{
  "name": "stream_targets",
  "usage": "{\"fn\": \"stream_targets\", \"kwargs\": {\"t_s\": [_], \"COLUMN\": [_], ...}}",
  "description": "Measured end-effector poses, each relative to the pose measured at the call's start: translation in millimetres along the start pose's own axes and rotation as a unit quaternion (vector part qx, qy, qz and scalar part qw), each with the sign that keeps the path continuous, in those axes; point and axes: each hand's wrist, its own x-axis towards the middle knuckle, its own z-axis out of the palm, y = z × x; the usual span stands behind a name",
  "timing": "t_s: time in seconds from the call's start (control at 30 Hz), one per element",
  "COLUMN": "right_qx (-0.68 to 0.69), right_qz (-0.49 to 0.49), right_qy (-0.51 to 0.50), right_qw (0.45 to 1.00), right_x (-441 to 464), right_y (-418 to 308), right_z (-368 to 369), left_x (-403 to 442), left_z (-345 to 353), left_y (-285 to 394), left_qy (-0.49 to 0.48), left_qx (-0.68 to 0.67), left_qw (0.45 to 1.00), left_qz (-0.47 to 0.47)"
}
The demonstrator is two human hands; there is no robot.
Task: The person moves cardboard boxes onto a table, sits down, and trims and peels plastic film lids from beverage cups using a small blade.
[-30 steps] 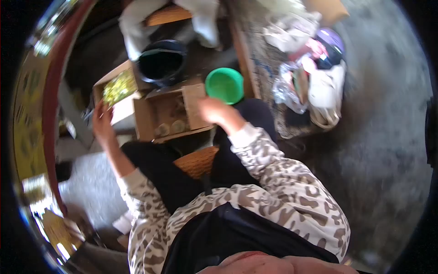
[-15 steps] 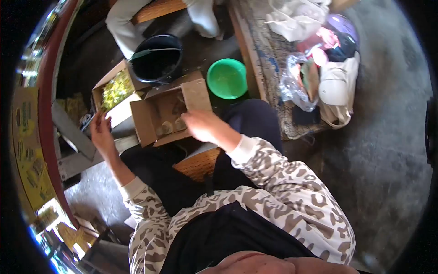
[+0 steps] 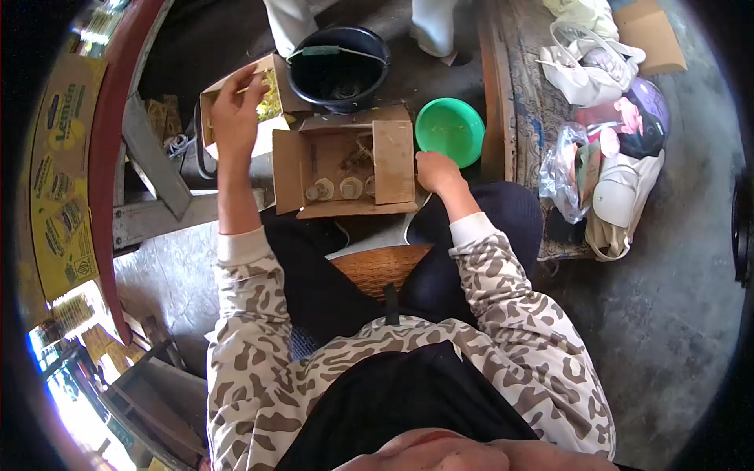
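Observation:
My left hand (image 3: pixel 236 118) is raised over a carton of small yellow packets (image 3: pixel 269 100), its fingers apart and nothing visible in them; it hides part of that carton. My right hand (image 3: pixel 441 171) is closed beside the right edge of an open cardboard box (image 3: pixel 284 174), just below a green basin (image 3: pixel 449 129). What its fingers hold, if anything, is hidden. Inside the cardboard box, several clear round containers, perhaps bottles or jars (image 3: pixel 351 188), stand along the near side.
A black bucket (image 3: pixel 339 69) with a handle stands behind the box, near another person's legs (image 3: pixel 432 27). At right, a low platform (image 3: pixel 528 118) carries bags, a white cap (image 3: pixel 615 200) and a plastic bag (image 3: pixel 562 173). A wooden frame (image 3: pixel 161 216) is at left.
My right hand has left the inside of the box and moved to its right side. My left hand has risen over the yellow packets. The view has shifted.

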Motion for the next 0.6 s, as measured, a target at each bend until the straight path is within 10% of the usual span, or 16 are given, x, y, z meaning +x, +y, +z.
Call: {"fn": "stream_targets", "kwargs": {"t_s": [0.17, 0.23, 0.4, 0.6], "right_qx": [-0.020, 0.042, -0.032, 0.148], "right_qz": [-0.095, -0.284, -0.177, -0.192], "right_qy": [-0.027, 0.098, -0.047, 0.058], "right_qw": [0.995, 0.953, 0.983, 0.969], "right_x": [51, 61, 82, 140], "right_y": [-19, -26, -51, -92], "right_z": [73, 125, 144, 149], "left_x": [-16, -15, -7, -16], "left_z": [9, -2, -25, -15], "left_y": [-27, -27, -34, -7], "left_qy": [-0.018, -0.003, 0.041, 0.070], "left_qx": [-0.034, -0.016, 0.041, 0.026], "left_qw": [0.999, 0.999, 0.998, 0.997], "left_qz": [-0.023, -0.030, -0.035, 0.003]}}
